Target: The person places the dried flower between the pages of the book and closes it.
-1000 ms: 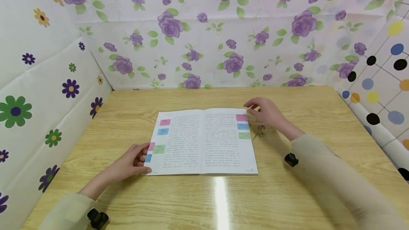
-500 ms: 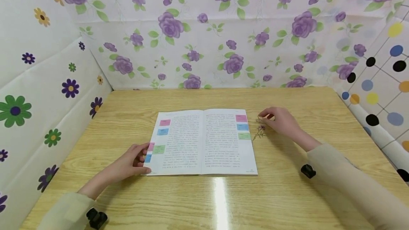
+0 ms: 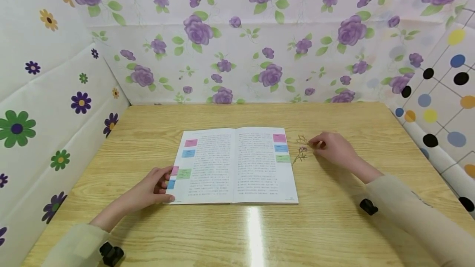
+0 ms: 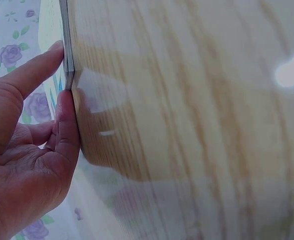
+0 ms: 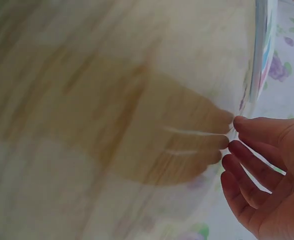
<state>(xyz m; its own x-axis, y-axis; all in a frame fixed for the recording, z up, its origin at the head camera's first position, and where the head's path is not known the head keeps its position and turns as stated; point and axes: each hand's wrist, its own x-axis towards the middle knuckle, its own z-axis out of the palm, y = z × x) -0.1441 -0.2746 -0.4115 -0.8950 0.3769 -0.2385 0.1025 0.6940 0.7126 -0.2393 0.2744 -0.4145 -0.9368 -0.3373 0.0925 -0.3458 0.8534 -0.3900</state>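
An open book (image 3: pixel 231 166) lies on the wooden table, with pink, blue and green notes near both outer edges. My left hand (image 3: pixel 148 188) holds its lower left edge, thumb on the page corner, fingers curled at the side. In the left wrist view, the left hand (image 4: pixel 32 145) has one digit above the book edge (image 4: pixel 67 45) and another down by the table. Right of the book lie two thin dried flower sprigs. My right hand (image 3: pixel 334 149) pinches the yellowish sprig (image 3: pixel 302 138) at its right end; the purple sprig (image 3: pixel 301 153) reaches the page edge.
The wooden table (image 3: pixel 208 234) surrounds the book and reflects a bright strip of light. A floral cloth wall (image 3: pixel 237 65) rises behind it, with patterned sheets at both sides. Black wrist cameras (image 3: pixel 111 254) sit on the sleeves.
My right hand has moved right and nearer, from the book's top right corner to the yellowish sprig's end, uncovering that sprig. My left hand and the book have stayed put.
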